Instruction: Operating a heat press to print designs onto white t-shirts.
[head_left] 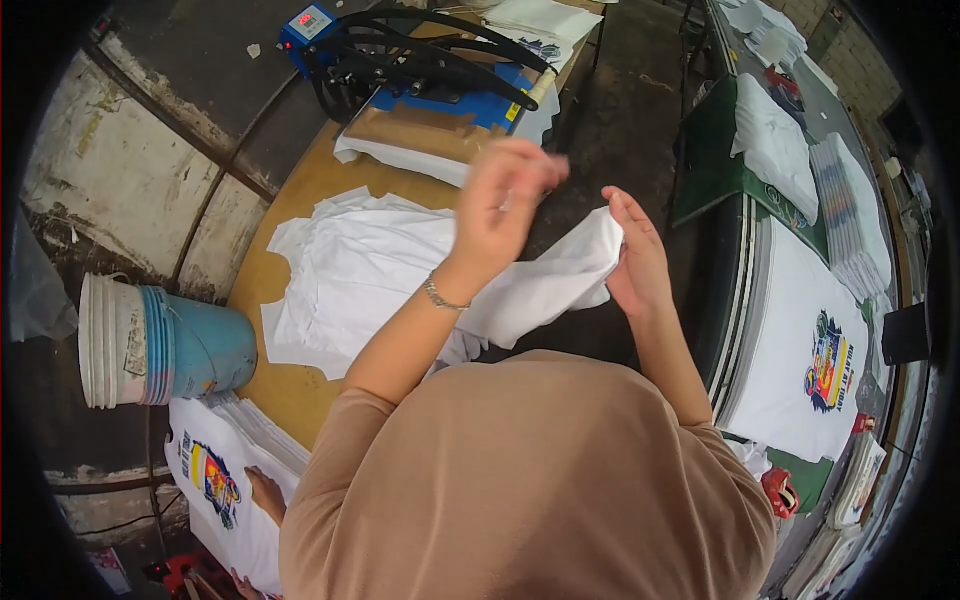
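Hands: right hand (642, 262) raised, thumb and fingers closed on one end of a white cloth (555, 285). Left hand (503, 205) lifted over the cloth, fingers bent and blurred; cannot tell whether anything is in its grip. Chain bracelet (440, 294) on the left wrist.

Position of cloth: slopes down and leftward from the right hand, passing beyond the left wrist. Its lower end lies close to the wearer's brown shirt (530, 480), beside a spread pile of white garments (350, 280); boundary between the two partly hidden by the left forearm.

Surroundings: pile rests on a tan worktop (310, 187). Behind it, a heat press (410, 85) with black arms and a blue control box (309, 22); white fabric shows under its brown-covered front. Nested buckets (208, 345), blue and white, tipped in view at the left edge. Lower left: printed white shirts (218, 480), touched by another person's hand (266, 495). Right side: second worktop (738, 300) bearing a printed white shirt (785, 345), green cloth (712, 145) and a white bundle (775, 145).
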